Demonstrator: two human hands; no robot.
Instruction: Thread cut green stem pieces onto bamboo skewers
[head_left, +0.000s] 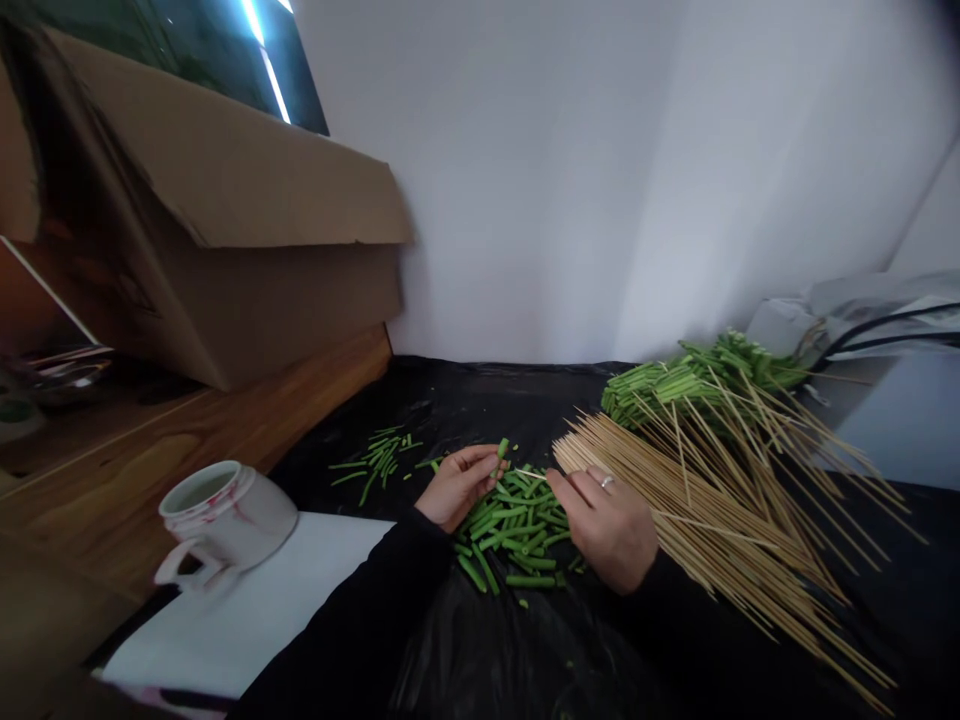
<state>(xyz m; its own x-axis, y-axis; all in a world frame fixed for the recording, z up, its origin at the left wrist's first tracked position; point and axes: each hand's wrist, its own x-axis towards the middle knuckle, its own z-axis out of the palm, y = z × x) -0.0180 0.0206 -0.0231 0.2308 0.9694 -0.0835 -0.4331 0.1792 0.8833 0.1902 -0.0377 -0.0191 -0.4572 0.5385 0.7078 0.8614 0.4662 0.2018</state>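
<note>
My left hand (461,485) pinches a short piece of green stem (503,449), like garlic scape, between thumb and fingertips. In my right hand (611,520), closed and wearing a ring, is a thin bamboo skewer (530,474). Its tip points left at the fingers of my left hand; whether it touches the piece I cannot tell. Below both hands lies a pile of cut green stem pieces (517,530). A large fan of bamboo skewers (697,510) spreads to the right of my right hand.
A bundle of long green stems (660,390) lies behind the skewers. Black plastic sheeting (480,400) covers the work surface. Several loose pieces (379,458) lie at left. A white mug (232,515) stands near white paper (300,575). A cardboard box (285,300) is behind, beside the wall (525,200).
</note>
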